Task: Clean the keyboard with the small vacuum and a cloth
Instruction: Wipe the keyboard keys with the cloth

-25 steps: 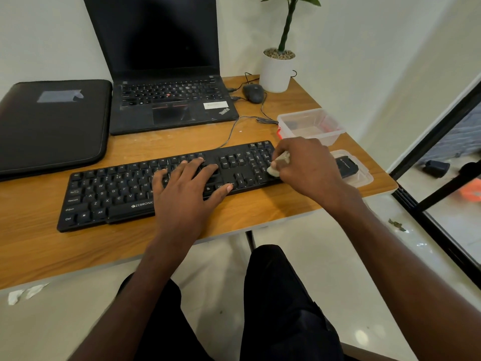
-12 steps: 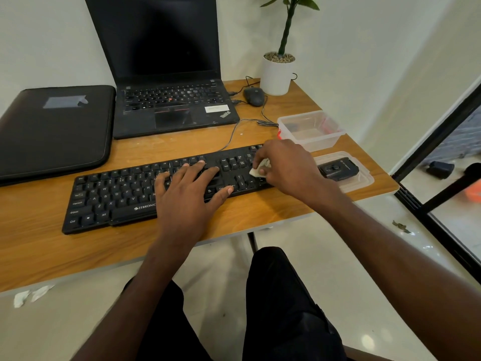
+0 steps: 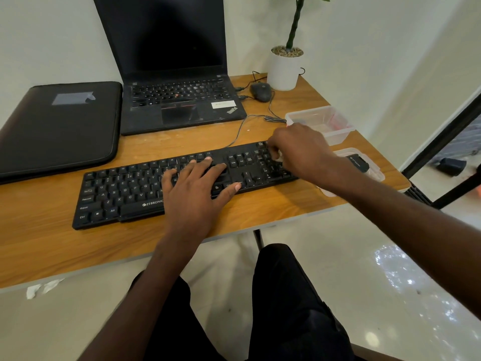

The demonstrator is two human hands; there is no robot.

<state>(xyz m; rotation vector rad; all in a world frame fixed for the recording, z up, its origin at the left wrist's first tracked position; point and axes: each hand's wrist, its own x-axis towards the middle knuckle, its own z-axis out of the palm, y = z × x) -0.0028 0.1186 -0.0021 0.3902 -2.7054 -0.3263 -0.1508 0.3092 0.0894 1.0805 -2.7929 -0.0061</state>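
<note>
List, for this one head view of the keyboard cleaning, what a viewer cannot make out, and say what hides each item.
- Cloth: only a pale scrap shows under the right hand, which covers the rest.
- Keyboard: the left hand hides the middle keys.
- Small vacuum: the right forearm covers part of it; its print is too small to read.
- Laptop: the top edge cuts off its screen.

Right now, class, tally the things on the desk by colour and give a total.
Black: 5 - keyboard, laptop, sleeve, mouse, vacuum
White: 1 - plant pot
Clear: 2 - tub, lid
Total: 8
</note>
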